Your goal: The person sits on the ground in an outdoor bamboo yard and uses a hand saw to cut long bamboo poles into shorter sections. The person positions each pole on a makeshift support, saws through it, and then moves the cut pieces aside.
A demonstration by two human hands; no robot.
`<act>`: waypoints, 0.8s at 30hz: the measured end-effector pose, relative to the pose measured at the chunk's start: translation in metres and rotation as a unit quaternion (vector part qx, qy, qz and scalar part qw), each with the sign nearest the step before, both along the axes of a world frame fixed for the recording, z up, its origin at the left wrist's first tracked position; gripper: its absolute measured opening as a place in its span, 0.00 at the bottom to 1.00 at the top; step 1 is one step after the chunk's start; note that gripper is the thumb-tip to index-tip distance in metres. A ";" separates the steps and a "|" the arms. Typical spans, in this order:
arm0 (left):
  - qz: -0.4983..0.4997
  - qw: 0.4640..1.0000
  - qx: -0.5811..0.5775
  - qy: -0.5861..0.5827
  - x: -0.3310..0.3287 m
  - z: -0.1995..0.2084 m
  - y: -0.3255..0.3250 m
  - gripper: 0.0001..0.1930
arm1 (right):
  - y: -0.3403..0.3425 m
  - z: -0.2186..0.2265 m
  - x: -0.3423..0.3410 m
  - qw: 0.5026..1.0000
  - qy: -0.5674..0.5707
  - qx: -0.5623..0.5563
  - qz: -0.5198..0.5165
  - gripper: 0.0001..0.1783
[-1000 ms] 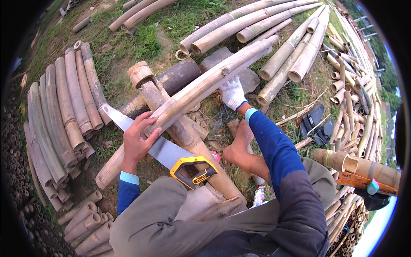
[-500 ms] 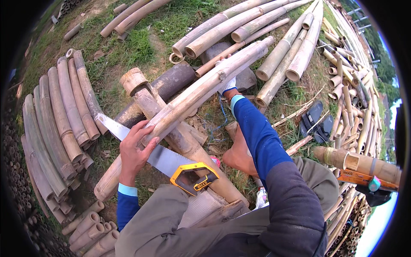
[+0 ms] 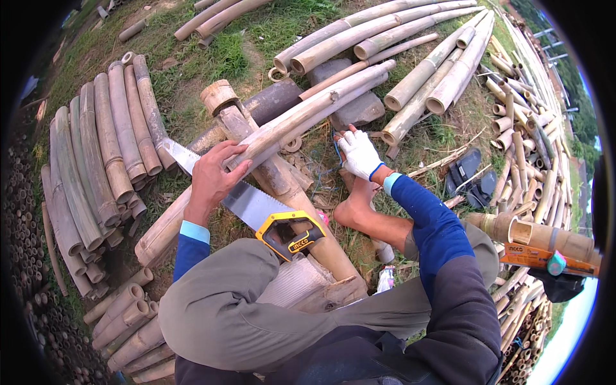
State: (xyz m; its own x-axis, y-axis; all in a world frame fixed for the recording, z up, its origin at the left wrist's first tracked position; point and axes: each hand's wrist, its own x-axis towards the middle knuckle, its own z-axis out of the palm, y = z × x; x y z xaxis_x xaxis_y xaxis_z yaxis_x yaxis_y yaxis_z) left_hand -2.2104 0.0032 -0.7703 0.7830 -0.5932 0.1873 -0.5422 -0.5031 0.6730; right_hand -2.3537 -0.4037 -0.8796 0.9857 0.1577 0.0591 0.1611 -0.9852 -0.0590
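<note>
A split-looking pale bamboo pole (image 3: 308,115) slants up and to the right across a bamboo support (image 3: 279,183). My bare left hand (image 3: 215,176) is wrapped round its near end. My right hand (image 3: 360,154), in a white glove with bare fingertips, is off the pole, beside my foot, its fingers loosely bent and apart. Nothing shows in it. A handsaw (image 3: 256,205) with a yellow and black handle lies below the left hand, its blade passing under that hand. Another bamboo length (image 3: 162,234) lies beneath the blade, at lower left.
Cut bamboo lengths (image 3: 109,144) lie in rows at left, with more (image 3: 128,321) at lower left. Long poles (image 3: 359,38) lie ahead, near a stone (image 3: 359,110). Dark sandals (image 3: 471,173) sit at right. An orange saw (image 3: 545,256) is beside a bamboo pole at far right.
My right hand has let go of the pole and come back toward me. The pole's far end has shifted left and slightly nearer. My left hand still holds the near end.
</note>
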 end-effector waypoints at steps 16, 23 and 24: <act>-0.017 1.000 -0.001 -0.007 0.001 -0.014 0.012 0.21 | 0.227 0.056 -0.135 0.969 0.035 0.139 0.203 0.30; -0.048 0.989 0.131 0.051 0.022 0.007 0.005 0.23 | 0.244 0.062 -0.136 0.972 0.048 0.138 0.186 0.16; -0.068 0.983 0.160 0.054 0.026 0.018 -0.003 0.24 | 0.237 0.079 -0.137 0.970 0.056 0.135 0.193 0.17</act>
State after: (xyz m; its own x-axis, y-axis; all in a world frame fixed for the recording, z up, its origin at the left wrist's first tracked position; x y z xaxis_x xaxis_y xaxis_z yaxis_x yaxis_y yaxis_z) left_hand -2.1849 0.0000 -0.7522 0.6968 -0.7095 -0.1053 -0.5539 -0.6255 0.5495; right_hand -2.4911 -0.1667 -0.8011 0.8587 0.5103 0.0466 0.4932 -0.7985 -0.3452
